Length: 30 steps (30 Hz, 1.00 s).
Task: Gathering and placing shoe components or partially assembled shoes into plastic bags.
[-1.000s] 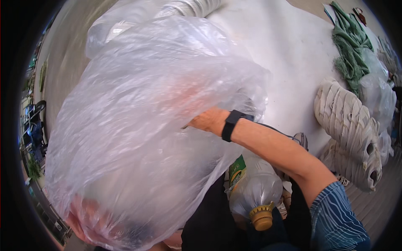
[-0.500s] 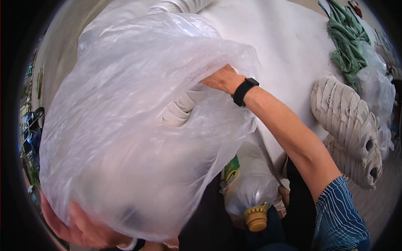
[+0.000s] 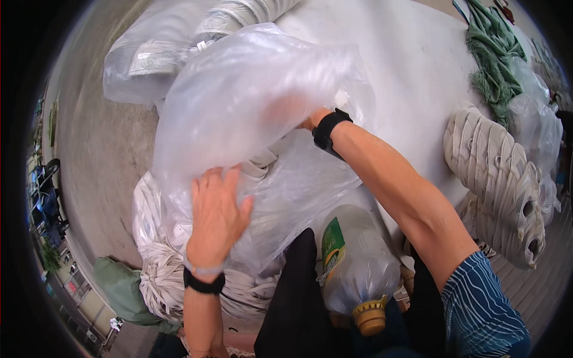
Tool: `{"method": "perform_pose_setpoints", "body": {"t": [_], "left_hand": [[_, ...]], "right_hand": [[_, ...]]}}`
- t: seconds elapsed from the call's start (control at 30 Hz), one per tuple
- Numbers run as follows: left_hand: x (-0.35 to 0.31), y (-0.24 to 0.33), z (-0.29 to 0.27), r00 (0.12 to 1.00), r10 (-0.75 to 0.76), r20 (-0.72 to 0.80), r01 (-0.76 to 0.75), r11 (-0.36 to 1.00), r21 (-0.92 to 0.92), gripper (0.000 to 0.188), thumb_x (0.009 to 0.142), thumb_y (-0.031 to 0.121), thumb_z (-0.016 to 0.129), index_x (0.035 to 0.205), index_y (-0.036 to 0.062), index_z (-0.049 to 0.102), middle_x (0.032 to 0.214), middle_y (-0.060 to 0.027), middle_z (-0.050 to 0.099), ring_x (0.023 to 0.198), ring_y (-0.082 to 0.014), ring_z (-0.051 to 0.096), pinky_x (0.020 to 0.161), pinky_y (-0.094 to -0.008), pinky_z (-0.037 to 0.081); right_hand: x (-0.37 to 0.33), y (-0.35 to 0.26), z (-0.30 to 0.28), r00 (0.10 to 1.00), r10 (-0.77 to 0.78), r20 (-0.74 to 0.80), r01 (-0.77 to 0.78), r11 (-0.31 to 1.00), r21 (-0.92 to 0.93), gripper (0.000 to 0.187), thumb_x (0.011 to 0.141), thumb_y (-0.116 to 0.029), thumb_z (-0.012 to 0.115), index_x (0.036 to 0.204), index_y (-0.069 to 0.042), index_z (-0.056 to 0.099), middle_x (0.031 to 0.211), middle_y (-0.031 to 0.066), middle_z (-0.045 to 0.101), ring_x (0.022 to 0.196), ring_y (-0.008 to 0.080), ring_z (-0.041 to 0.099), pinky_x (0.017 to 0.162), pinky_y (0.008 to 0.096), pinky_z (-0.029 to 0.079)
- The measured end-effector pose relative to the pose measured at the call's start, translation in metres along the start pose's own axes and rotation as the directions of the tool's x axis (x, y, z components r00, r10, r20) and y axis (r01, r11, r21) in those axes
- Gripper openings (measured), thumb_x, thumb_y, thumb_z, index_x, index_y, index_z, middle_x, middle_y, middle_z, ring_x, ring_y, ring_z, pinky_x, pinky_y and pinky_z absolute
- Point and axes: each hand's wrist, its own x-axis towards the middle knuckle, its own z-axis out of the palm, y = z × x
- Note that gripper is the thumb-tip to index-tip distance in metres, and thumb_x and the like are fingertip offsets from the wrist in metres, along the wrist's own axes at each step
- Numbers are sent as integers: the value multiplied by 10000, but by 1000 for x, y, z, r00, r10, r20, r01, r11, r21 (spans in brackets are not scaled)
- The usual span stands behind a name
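Note:
A large clear plastic bag [image 3: 239,89] is spread out in front of me, its film puffed up. My right hand [image 3: 291,111] is inside it, seen blurred through the film, with its fingers unclear. Against the bag's near side lies my left hand [image 3: 215,218], fingers stretched and spread, gripping nothing. Between the two hands, part of a ribbed off-white stack [image 3: 261,164] shows in the bag; the rest is covered. Below, beside my left wrist, hangs a bundle of pale fabric strips [image 3: 162,277].
A capped clear plastic bottle [image 3: 361,262] lies near my legs. Nested beige fabric pieces [image 3: 492,161] are stacked at the right, near a green cloth [image 3: 492,53]. Another bagged ribbed stack [image 3: 239,21] lies at the far side, on a white sheet [image 3: 406,65].
My left hand has come from the lower left to the bag's middle and opened. The bag's left part has swung up and right, uncovering the strips and floor. My right hand has gone deeper inside.

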Motion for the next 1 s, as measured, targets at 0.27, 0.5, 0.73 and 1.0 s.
{"method": "perform_pose_setpoints", "body": {"t": [0.27,0.5,0.73,1.0], "left_hand": [[-10,-21,26,992,-105,63,93,981,172,722,689,186,706,1321,34,394,1311,-231,414,1226,-412,351,1024,-491,259],[1,-43,33,962,-262,80,236,941,243,664,705,258,708,1266,20,445,1178,-240,527,1128,-409,465,959,-507,341],[28,23,1,998,-57,-6,53,957,-286,280,789,15,599,1069,23,582,1071,-173,591,1050,-370,528,864,-438,416],[105,47,73,918,385,-93,-369,917,149,528,775,-87,483,1272,93,465,1337,-113,454,1250,-323,422,1020,-365,364]], "right_hand": [[-17,-28,-21,989,145,11,-145,989,40,421,938,-253,463,1324,-85,452,1304,126,505,1195,243,462,1031,369,348],[-35,-38,-25,952,111,-284,-148,983,-110,462,862,-302,595,1248,-60,519,1226,143,555,1161,283,494,1028,398,347],[-94,-78,-41,958,111,-264,-231,844,-484,511,765,-297,670,1173,-28,523,1139,175,554,1104,334,495,995,473,348],[-145,-59,-21,985,-77,157,171,599,-783,384,749,-325,661,1014,-58,583,900,147,633,982,289,591,968,537,328]]}}
